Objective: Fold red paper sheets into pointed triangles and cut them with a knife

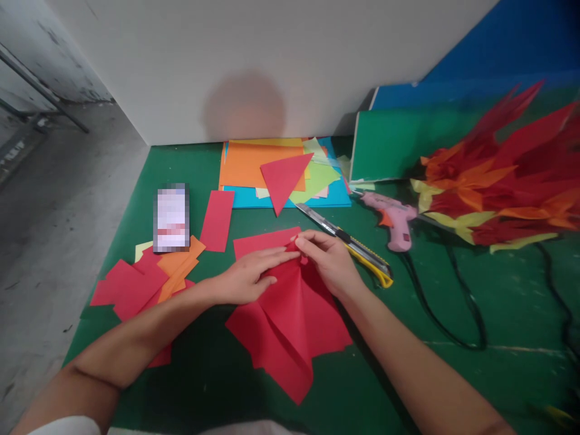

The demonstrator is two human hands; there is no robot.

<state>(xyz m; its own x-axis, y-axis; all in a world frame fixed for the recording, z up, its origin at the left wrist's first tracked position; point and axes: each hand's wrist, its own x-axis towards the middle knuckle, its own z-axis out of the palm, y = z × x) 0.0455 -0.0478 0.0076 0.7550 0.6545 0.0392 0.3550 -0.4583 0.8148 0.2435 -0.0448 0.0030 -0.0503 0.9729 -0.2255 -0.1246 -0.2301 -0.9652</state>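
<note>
In front of me lies a large red paper piece [290,314], gathered into pleats that fan out from a pinched tip at its far end. My right hand [333,260] is closed on that tip, thumb and fingertips pressed together. Flat on the left side of the same paper rests my left hand [249,275], its fingers stretched toward the tip and the thumb apart. A further red sheet [256,240] shows partly behind the hands. Just right of my right hand is a yellow-handled utility knife [357,244], with its blade out.
A pink glue gun [393,220] with a black cord lies right, beside red, orange and yellow paper flames [507,181]. Coloured paper sheets [263,166] are stacked at the back against a white board [290,60]. At left are a phone [171,220] and paper scraps [140,284].
</note>
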